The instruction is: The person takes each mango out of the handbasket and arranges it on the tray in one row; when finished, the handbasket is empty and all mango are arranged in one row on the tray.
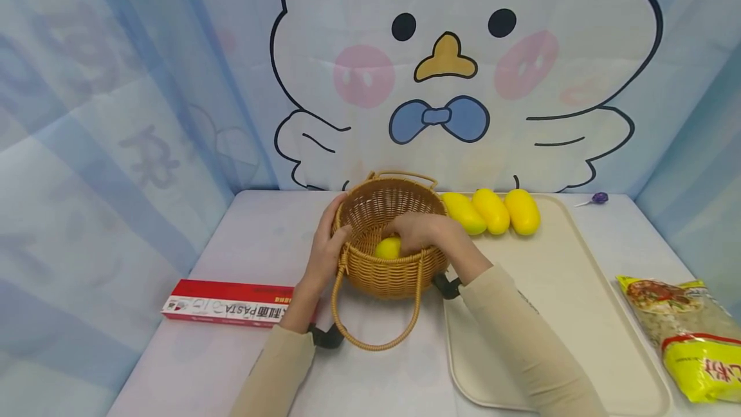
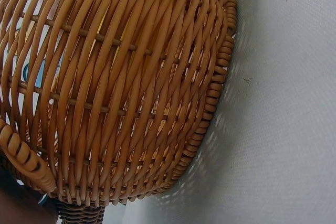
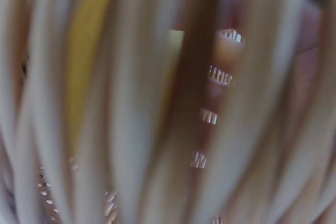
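Observation:
In the head view a wicker basket (image 1: 376,275) stands tilted, its mouth facing up and its front handle hanging down. My left hand (image 1: 327,243) grips its left rim, thumb over the edge. Inside the basket is my right hand (image 1: 413,231), fingers curled over a yellow mango (image 1: 388,248); the fingertips are partly hidden. The basket's woven side (image 2: 121,87) fills most of the left wrist view. Through blurred wicker strands in the right wrist view, some of the yellow mango (image 3: 86,51) shows.
Several yellow items sit around: three mangoes (image 1: 492,211) lie at the far left end of a beige tray (image 1: 556,314). A red and white pasta box (image 1: 231,303) is at left. A food bag (image 1: 689,340) and a purple lollipop (image 1: 599,198) lie at right.

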`<state>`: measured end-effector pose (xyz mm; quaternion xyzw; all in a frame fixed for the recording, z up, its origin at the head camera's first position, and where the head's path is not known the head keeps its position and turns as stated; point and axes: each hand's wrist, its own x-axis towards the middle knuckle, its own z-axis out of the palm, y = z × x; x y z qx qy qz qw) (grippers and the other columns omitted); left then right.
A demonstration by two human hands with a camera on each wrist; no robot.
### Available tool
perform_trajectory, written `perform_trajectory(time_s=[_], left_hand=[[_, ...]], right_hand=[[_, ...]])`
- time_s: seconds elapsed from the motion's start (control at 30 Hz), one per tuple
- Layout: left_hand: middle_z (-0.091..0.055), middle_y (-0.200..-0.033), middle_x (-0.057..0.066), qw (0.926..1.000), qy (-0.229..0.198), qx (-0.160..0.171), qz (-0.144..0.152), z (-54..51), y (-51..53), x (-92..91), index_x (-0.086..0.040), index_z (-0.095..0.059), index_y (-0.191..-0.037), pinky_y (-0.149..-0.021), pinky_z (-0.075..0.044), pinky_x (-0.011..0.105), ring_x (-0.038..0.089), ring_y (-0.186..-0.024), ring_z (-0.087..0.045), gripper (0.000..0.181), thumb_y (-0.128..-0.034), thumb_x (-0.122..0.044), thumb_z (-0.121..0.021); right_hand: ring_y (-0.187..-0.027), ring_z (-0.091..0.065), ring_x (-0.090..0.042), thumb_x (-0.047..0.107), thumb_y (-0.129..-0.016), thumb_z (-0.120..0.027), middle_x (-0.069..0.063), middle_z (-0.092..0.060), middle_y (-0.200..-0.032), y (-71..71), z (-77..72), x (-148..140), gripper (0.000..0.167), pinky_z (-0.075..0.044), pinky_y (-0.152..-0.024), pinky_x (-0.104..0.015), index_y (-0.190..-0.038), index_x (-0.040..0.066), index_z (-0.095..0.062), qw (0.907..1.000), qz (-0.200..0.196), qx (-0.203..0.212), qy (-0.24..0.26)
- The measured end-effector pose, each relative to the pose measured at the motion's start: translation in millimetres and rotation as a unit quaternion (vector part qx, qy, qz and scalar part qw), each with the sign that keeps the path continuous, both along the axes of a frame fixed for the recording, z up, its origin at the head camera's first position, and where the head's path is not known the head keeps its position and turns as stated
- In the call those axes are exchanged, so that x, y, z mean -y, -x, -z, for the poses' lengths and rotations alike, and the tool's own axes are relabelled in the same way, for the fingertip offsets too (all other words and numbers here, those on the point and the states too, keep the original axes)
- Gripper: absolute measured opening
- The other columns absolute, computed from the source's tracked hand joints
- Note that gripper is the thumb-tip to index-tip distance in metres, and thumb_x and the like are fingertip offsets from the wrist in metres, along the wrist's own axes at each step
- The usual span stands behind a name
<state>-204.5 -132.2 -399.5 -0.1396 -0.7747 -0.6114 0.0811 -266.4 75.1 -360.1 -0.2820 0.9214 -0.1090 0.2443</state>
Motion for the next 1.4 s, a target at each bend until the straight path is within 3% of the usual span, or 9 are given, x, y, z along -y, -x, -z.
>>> perform_trajectory(time_s=[0.2, 0.5, 0.7, 0.8, 0.93, 1.13, 1.4], left_hand=[[-0.027, -0.164, 0.007, 1.0000, -0.006, 0.002, 0.003, -0.3, 0.9, -0.5, -0.013, -0.029, -0.157, -0.122, -0.025, 0.049, 0.026, -0.150, -0.028, 0.061, -0.0974, -0.014, -0.043], [-0.026, -0.164, 0.006, 1.0000, -0.004, 0.006, -0.001, 0.8, 0.9, 1.0, -0.014, -0.028, -0.157, -0.122, -0.027, 0.048, 0.026, -0.150, -0.029, 0.061, -0.0979, -0.014, -0.044], [-0.028, -0.164, 0.004, 0.9999, -0.004, 0.009, -0.004, 0.3, 0.0, 0.7, -0.015, -0.029, -0.157, -0.122, -0.025, 0.048, 0.025, -0.150, -0.029, 0.060, -0.0983, -0.014, -0.044], [-0.029, -0.163, -0.003, 0.9999, -0.001, 0.002, -0.011, 15.6, 10.0, 2.9, -0.026, -0.030, -0.156, -0.123, -0.025, 0.048, 0.021, -0.149, -0.029, 0.059, -0.0990, -0.020, -0.045], [-0.030, -0.160, -0.014, 0.9998, 0.003, -0.011, -0.019, 36.1, 23.5, 5.5, -0.039, -0.031, -0.153, -0.123, -0.025, 0.047, 0.015, -0.148, -0.030, 0.058, -0.0988, -0.027, -0.045], [-0.030, -0.160, -0.013, 0.9998, 0.003, -0.014, -0.017, 36.4, 23.5, 5.0, -0.035, -0.031, -0.154, -0.123, -0.025, 0.047, 0.015, -0.148, -0.030, 0.058, -0.0987, -0.026, -0.045], [-0.029, -0.163, -0.004, 0.9999, -0.003, -0.006, -0.010, 30.6, 20.3, 3.7, -0.028, -0.030, -0.156, -0.123, -0.024, 0.048, 0.020, -0.150, -0.028, 0.058, -0.0999, -0.019, -0.044]], right_hand=[[-0.116, -0.056, -0.021, 0.011, -0.078, -0.071, -0.002, -0.061, -0.138, 0.2, -0.6, -0.9, 0.064, -0.045, -0.105, -0.044, -0.141, 0.018, -0.057, 0.9987, 0.001, -0.035, 0.036], [-0.117, -0.056, -0.021, 0.024, -0.079, -0.072, 0.002, -0.060, -0.139, -3.9, -2.7, -2.0, 0.062, -0.047, -0.100, -0.044, -0.140, 0.023, -0.058, 0.9910, 0.027, -0.099, 0.086], [-0.133, -0.050, -0.027, 0.023, -0.078, -0.072, -0.001, -0.053, -0.147, -4.8, -3.2, -2.4, 0.068, -0.043, -0.108, -0.050, -0.143, 0.022, -0.054, 0.9832, 0.060, -0.136, 0.105], [-0.138, -0.047, -0.027, 0.025, -0.077, -0.072, -0.002, -0.053, -0.148, -4.4, -2.2, -3.6, 0.069, -0.040, -0.111, -0.050, -0.143, 0.023, -0.053, 0.9763, 0.075, -0.154, 0.132], [-0.128, -0.053, -0.024, 0.029, -0.075, -0.071, -0.001, -0.055, -0.144, -4.9, -1.8, -6.1, 0.070, -0.046, -0.104, -0.047, -0.143, 0.023, -0.052, 0.9663, 0.092, -0.176, 0.164], [-0.113, -0.057, -0.021, 0.033, -0.075, -0.072, 0.000, -0.057, -0.138, -5.9, -1.8, -8.3, 0.072, -0.049, -0.095, -0.045, -0.143, 0.024, -0.051, 0.9570, 0.108, -0.192, 0.189], [-0.124, -0.054, -0.022, 0.027, -0.074, -0.070, 0.001, -0.053, -0.146, -7.9, -4.2, -11.0, 0.074, -0.046, -0.104, -0.046, -0.145, 0.022, -0.049, 0.9433, 0.127, -0.192, 0.239]])
